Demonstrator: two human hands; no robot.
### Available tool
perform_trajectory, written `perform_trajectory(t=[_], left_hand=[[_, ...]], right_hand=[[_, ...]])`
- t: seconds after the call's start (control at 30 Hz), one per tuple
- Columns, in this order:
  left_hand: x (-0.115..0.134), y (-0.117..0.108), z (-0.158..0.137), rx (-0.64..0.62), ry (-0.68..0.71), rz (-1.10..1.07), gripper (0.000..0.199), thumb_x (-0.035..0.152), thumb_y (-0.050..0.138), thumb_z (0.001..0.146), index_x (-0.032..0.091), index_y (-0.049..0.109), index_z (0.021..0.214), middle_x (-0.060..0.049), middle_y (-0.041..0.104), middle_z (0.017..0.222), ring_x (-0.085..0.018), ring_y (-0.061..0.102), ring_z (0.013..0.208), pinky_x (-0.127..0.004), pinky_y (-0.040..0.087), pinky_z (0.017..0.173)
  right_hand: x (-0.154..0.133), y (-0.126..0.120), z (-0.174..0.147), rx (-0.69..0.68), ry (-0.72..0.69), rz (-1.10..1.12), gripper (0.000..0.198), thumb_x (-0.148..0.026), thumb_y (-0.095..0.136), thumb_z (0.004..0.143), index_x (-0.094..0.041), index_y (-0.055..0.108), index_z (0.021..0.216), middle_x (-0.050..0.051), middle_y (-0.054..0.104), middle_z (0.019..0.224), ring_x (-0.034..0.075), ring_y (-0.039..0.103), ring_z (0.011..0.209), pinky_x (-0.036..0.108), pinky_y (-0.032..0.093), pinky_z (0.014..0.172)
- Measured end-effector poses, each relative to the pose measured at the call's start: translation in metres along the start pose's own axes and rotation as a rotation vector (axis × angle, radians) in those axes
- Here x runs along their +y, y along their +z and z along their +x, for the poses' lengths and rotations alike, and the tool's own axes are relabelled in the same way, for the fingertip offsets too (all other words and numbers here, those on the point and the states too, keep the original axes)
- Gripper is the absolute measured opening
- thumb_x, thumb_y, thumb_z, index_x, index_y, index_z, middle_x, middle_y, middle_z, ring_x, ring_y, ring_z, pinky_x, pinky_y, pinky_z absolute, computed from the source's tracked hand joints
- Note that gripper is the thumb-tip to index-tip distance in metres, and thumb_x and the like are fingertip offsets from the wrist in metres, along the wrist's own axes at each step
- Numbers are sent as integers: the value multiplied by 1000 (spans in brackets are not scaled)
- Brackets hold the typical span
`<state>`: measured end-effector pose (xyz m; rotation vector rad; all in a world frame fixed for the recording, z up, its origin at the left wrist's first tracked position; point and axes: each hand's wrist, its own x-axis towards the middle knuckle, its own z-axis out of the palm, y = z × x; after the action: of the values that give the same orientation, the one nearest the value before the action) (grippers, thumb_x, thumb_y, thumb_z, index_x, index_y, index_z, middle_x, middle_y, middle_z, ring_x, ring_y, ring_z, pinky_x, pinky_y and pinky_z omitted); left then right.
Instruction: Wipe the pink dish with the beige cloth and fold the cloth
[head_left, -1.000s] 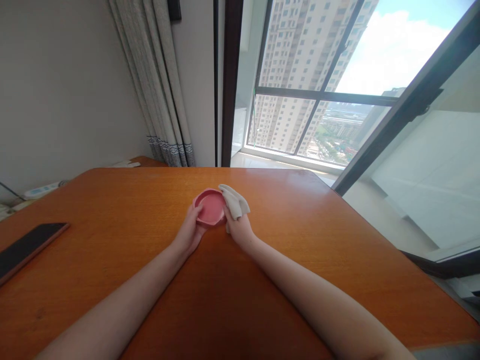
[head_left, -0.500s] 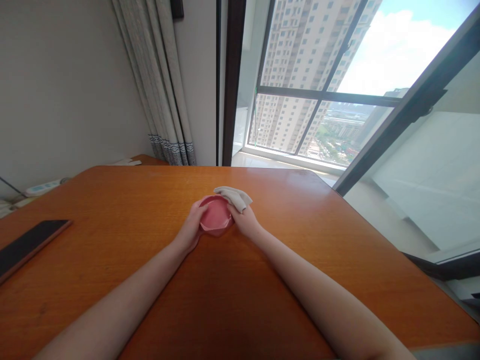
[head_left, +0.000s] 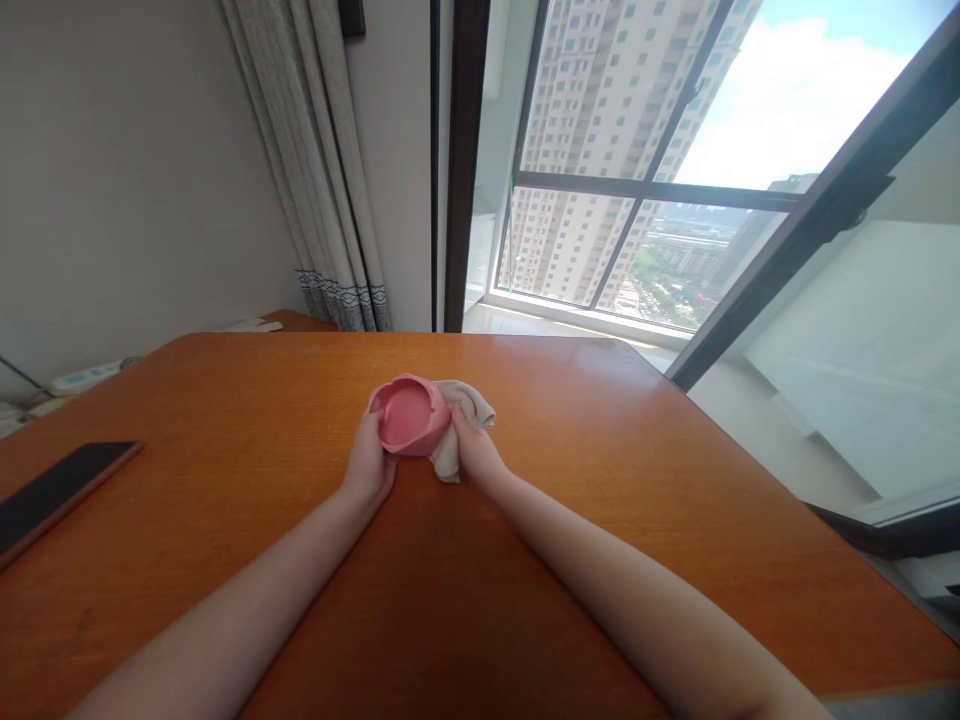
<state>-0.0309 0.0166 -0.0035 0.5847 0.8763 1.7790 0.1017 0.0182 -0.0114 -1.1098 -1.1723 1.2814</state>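
A pink ashtray-like bowl (head_left: 409,415) with a notched rim is tilted so its hollow shows and its outer wall faces right. My left hand (head_left: 367,455) grips its left side, thumb over the rim and the other fingers mostly hidden beneath. Against the bowl's right outer wall lies a pale grey cloth (head_left: 448,455), bunched and hanging down in front. My right hand (head_left: 478,450) is closed on this cloth, pressing it to the bowl; its fingertips are hidden behind the fabric.
The brown wooden table (head_left: 600,480) spreads under both arms. A black phone (head_left: 64,490) lies at its left. Past the far edge hang a grey curtain (head_left: 322,200) and a dark door frame (head_left: 465,170). A white remote-like object (head_left: 86,378) sits beyond the left edge.
The bowl has shifted left and tilted, showing more of its right outer wall. The cloth has moved from the rim down along that wall. Both hands moved slightly left.
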Motion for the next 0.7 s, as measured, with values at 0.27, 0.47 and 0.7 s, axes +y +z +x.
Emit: perform_trajectory(t=[0.27,0.47,0.7], left_hand=[[-2,-3,0,-48,-60,67,32,22,64,65,18,63,97,-1,64,94,-14,58,86,-24,47,77],[-6,-8,1,-42,-113,228,28,36,66,68,15,59,86,1,59,78,-14,54,75,-26,44,69],[-4,-6,1,22,-14,130,33,40,56,77,20,60,102,-2,62,101,-15,56,87,-26,44,78]], right_hand=[[13,6,2,11,196,199,63,-60,55,76,-21,54,125,7,62,119,21,58,112,34,44,96],[-1,-11,12,106,200,123,51,-54,61,74,-20,63,111,7,66,113,22,59,109,32,47,92],[8,5,3,-10,175,182,56,-56,62,73,-21,60,116,7,63,119,22,59,111,33,48,92]])
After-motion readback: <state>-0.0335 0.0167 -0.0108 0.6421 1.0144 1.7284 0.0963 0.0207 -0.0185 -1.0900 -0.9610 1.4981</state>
